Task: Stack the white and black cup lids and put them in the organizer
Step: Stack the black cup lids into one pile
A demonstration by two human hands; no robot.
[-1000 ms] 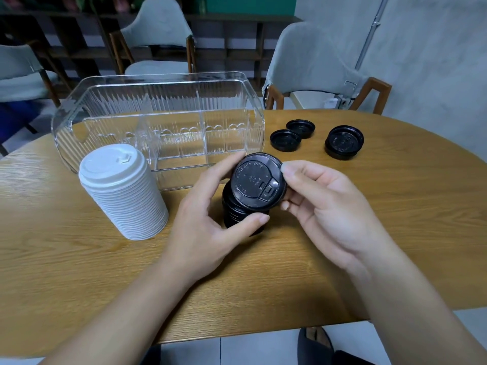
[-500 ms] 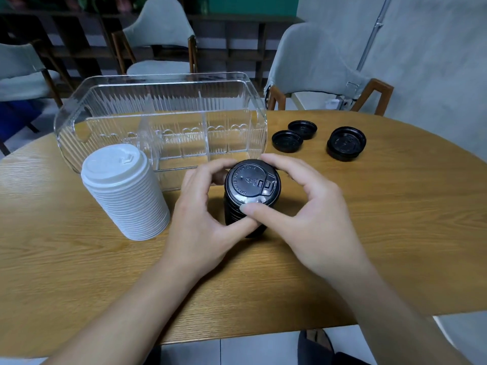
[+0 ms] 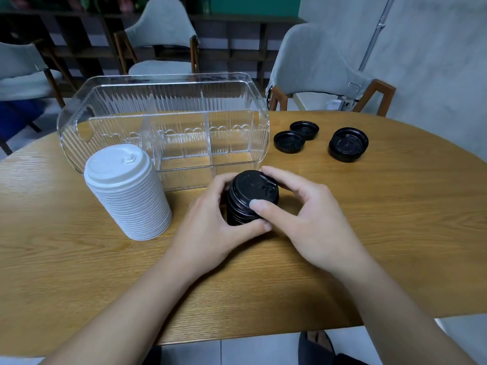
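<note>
While both hands meet at the middle of the frame, I see them wrapped around the black lid stack [image 3: 247, 200], which stands upright on the wooden table [image 3: 342, 206] just below the clear organizer [image 3: 163, 122]. My left hand [image 3: 210, 230] curls round the lower part of that stack from the left, thumb lying across its near side and fingers hidden behind it. My right hand [image 3: 313, 219] grips the top lid, thumb pressed on the near rim and fingers arched over the far rim, so both hands are closed on the stack and neither is slack.

To the left of centre, the white lid stack [image 3: 129, 193] stands on the table, taller than the black one and widening toward its base; it sits just in front of the organizer's left end, apart from my left hand. I read the organizer as a ribbed, see-through tub with dividers inside, and I can see no lids in its compartments.

At the right of the frame, above my right hand, more black lids lie on the table: two loose lids [image 3: 296, 137] side by side and overlapping at the edge, both seemingly upside down, and to their right a short pile of black lids [image 3: 347, 144] well apart from the stack I hold.

Grey chairs [image 3: 313, 64] stand behind the table in the upper part of the frame.
</note>
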